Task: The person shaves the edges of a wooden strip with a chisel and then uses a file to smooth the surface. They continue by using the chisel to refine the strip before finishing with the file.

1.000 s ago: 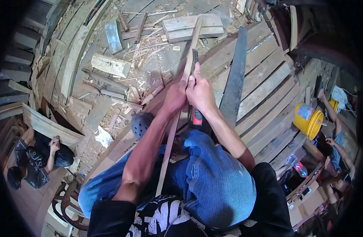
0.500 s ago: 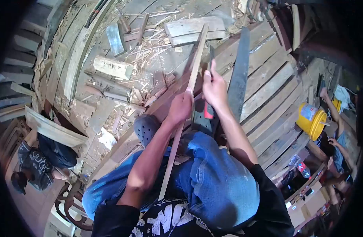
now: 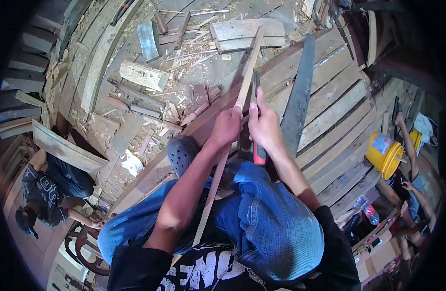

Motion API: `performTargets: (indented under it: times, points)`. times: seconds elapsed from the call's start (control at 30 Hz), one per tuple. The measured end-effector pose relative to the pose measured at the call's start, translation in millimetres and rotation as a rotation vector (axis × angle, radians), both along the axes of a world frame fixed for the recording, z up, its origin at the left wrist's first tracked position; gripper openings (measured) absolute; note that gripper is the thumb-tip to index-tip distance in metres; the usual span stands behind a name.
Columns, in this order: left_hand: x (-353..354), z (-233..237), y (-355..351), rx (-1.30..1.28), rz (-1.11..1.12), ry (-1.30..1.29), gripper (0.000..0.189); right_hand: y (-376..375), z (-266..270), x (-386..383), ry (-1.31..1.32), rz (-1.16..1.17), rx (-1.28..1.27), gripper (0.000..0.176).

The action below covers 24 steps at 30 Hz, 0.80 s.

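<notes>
A long thin wooden strip (image 3: 251,60) runs from my lap up past my knees, its far end over a curved board. My left hand (image 3: 227,126) is wrapped round the strip near its middle. Just right of it, my right hand (image 3: 265,123) grips a tool with a red and black handle (image 3: 259,154). The tool's narrow dark blade (image 3: 256,81) points away from me beside the strip, its index finger side along it. A wide saw blade (image 3: 300,97) lies on the slats to the right of my right hand.
Curved boards (image 3: 247,35), an offcut (image 3: 143,76) and shavings lie on the floor ahead. A yellow bucket (image 3: 384,154) stands at right. One person (image 3: 43,194) sits at left behind a curved plank (image 3: 67,148); another person (image 3: 414,189) is at far right.
My right hand and its tool have moved slightly back toward me along the strip. The person at left has an arm stretched further toward the dark curved wooden piece.
</notes>
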<state>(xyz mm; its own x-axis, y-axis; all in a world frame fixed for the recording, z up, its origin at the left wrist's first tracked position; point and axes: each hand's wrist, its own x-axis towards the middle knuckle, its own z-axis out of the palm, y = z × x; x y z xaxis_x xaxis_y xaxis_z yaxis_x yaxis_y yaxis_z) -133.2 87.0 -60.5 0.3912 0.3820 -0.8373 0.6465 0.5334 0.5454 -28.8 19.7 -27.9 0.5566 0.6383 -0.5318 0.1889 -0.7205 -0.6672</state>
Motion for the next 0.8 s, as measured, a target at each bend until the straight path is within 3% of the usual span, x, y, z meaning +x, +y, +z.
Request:
performTargets:
  times: [0.17, 0.37, 0.43, 0.57, 0.7, 0.8]
  points:
    - [-1.7, -3.0, -0.5, -0.065, 0.059, -0.113, 0.048, 16.2, -7.5, 10.7, -0.093, 0.022, -0.023, 0.05]
    - [-1.4, -3.8, 5.7, -0.052, 0.011, -0.033, 0.052, 18.4, 10.4, 7.8, 0.061, -0.054, -0.042, 0.05]
    - [-0.6, -0.4, 7.6, 0.034, -0.025, -0.032, 0.052, 21.3, 26.9, 8.3, 0.226, -0.109, -0.107, 0.05]
    - [-1.4, -4.1, 3.3, 0.047, -0.032, -0.063, 0.055, 20.6, -1.8, 1.0, 0.051, -0.05, -0.021, 0.052]
    - [-1.7, 0.0, 7.1, 0.043, -0.019, -0.089, 0.057, 13.8, 10.3, -3.4, 0.147, -0.076, -0.053, 0.053]
    - [2.3, 7.5, 11.6, -0.031, 0.002, -0.07, 0.056, 25.2, 0.9, -3.7, 0.062, -0.086, -0.006, 0.052]
